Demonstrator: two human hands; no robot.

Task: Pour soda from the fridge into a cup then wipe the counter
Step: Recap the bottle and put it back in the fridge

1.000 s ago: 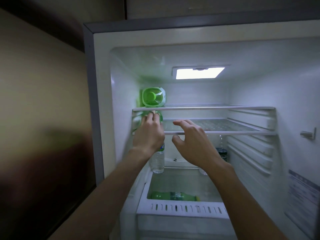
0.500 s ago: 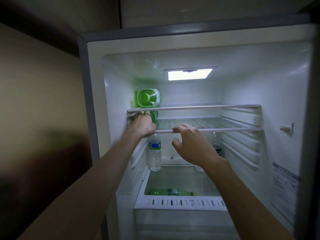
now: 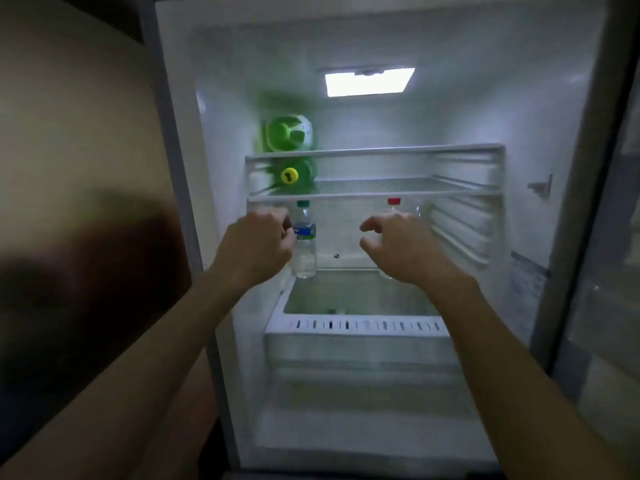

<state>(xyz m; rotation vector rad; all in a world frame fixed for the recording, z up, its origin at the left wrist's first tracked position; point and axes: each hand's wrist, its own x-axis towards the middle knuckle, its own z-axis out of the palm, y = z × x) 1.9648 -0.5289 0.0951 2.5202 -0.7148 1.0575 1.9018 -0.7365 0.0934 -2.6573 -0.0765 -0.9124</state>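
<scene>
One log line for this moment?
fridge open | left hand empty | right hand empty | yellow-capped soda bottle on middle shelf, untouched

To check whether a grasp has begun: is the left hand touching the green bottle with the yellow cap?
Apart. The head view shows the left hand below the shelf rail, which lies in plain sight between it and the green bottle.

Left hand [image 3: 258, 244] and right hand [image 3: 398, 249]: bare. Left forearm [image 3: 138, 358] and right forearm [image 3: 509, 362]: bare along full visible length, wrist to lower frame edge. Finer surface detail lost to blur.
</scene>
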